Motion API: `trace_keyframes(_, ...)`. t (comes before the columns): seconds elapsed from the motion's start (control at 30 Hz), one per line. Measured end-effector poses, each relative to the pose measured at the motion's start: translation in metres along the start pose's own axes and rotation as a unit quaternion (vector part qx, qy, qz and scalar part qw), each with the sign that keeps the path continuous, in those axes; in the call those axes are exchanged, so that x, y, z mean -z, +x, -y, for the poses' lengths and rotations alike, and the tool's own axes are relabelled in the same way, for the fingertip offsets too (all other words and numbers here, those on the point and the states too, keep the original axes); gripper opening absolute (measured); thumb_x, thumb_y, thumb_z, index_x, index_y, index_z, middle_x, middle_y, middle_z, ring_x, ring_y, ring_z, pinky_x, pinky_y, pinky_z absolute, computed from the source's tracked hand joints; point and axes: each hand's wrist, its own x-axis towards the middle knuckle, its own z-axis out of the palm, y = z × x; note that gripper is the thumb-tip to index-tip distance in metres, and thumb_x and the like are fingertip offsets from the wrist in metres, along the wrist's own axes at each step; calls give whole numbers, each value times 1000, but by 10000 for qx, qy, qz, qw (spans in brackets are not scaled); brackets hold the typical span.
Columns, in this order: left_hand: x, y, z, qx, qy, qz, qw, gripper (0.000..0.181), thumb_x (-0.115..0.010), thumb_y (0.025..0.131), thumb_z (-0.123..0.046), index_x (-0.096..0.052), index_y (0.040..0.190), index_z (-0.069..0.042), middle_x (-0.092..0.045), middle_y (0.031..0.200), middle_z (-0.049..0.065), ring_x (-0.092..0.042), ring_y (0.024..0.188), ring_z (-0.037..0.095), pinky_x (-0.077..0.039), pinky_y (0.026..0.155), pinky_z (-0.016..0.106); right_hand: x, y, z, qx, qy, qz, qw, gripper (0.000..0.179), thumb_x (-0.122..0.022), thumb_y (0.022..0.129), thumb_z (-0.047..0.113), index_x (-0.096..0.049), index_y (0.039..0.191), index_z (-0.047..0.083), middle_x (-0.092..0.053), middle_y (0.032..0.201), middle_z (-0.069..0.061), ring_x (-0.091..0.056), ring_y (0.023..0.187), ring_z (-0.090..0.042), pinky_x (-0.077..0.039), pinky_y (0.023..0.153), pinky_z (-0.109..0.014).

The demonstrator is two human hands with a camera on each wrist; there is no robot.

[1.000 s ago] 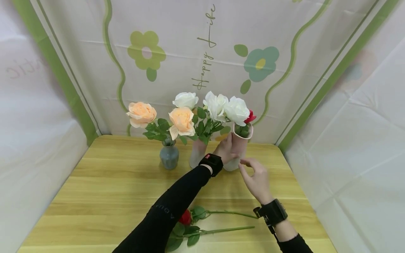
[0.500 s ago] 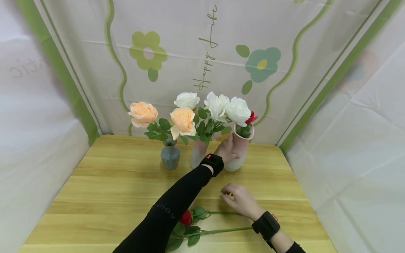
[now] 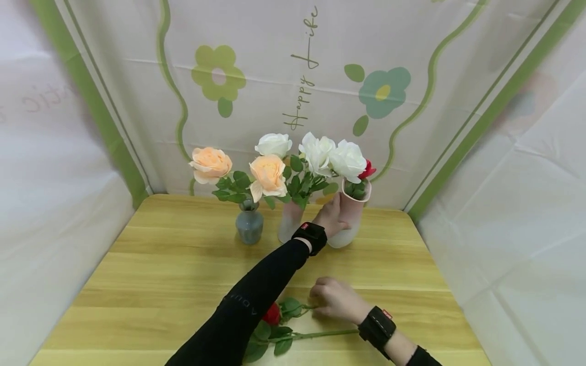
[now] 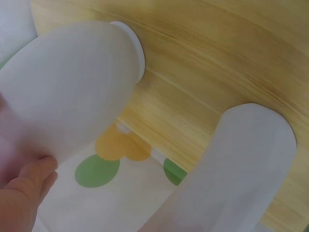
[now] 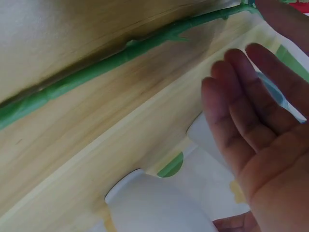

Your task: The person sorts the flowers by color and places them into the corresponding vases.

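Note:
My left hand [image 3: 330, 219] grips the right-hand pink-and-white vase [image 3: 351, 216] around its side. In the left wrist view, its fingers [image 4: 34, 180] lie against the vase's pink part. A white rose [image 3: 349, 160] and a small red flower [image 3: 368, 170] show at that vase's mouth. Low over the table, my right hand [image 3: 340, 302] is by the stem of a lying red rose [image 3: 272, 314]. The right wrist view shows its fingers loosely bent, apart from the green stem [image 5: 130, 52]. My left sleeve partly covers the red rose's head.
A second stem with leaves [image 3: 316, 335] lies nearer the front. Left of the held vase stand another pink-and-white vase [image 3: 288, 223] with white roses [image 3: 316, 152] and a blue-grey vase [image 3: 250, 226] with peach roses [image 3: 268, 175]. Printed cloth [image 3: 256, 30] hangs behind the table [image 3: 174, 264].
My right hand has left the side of the held vase and come down toward the front, to the lying rose stem. My left hand has kept its grip on the vase.

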Motion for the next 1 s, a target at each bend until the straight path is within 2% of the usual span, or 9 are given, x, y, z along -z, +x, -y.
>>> trace_keyframes(0.17,0,0,1,13,-57,53,10000,94,-83,83,-14,-19,151,-3,-42,146,17,-44,133,24,-41,107,28,-1,2,2,-174,88,458,9988,22,-87,75,27,-72,89,19,-52,80,11,-45,69,-1,-41,55,-15)
trace_keyframes(0.3,-2,0,3,-21,-35,27,10000,96,-83,82,-14,-18,152,-3,-41,147,17,-43,134,23,-39,108,26,-3,4,6,-48,-45,542,9985,18,-86,78,25,-72,88,19,-51,78,13,-44,68,0,-40,54,-13)
trace_keyframes(0.4,-2,0,4,-56,-29,-18,10000,95,-84,82,-15,-19,151,-3,-42,147,17,-44,133,24,-40,108,26,-4,5,9,122,-102,446,9989,13,-83,79,16,-73,86,19,-55,80,13,-49,70,1,-44,57,-12)
trace_keyframes(0.53,-3,0,4,-76,-47,-44,10000,96,-84,82,-15,-19,151,-2,-42,146,18,-44,133,25,-41,108,28,-6,5,10,340,-199,305,9988,16,-78,77,4,-73,82,18,-59,80,13,-54,72,1,-49,60,-13)
trace_keyframes(0.7,-4,0,7,-111,-26,-97,9999,97,-84,81,-14,-19,152,-2,-43,146,18,-45,133,24,-41,108,28,-6,4,10,605,-682,171,9957,20,-76,77,3,-64,73,19,-50,72,13,-46,62,1,-41,50,-13)
trace_keyframes(0.83,-5,1,7,-187,12,-159,9997,96,-84,81,-14,-20,151,-1,-44,144,18,-46,131,25,-42,107,28,-2,3,9,543,-1065,17,9928,22,-77,75,3,-63,70,20,-45,69,12,-44,59,-1,-39,46,-14)
trace_keyframes(1.0,-4,1,6,-184,-33,-145,9997,98,-85,81,-14,-18,152,-2,-43,145,18,-45,132,25,-41,107,28,10,-3,9,452,-1252,-290,9907,22,-78,75,0,-66,70,18,-44,68,10,-47,60,-5,-41,46,-16)
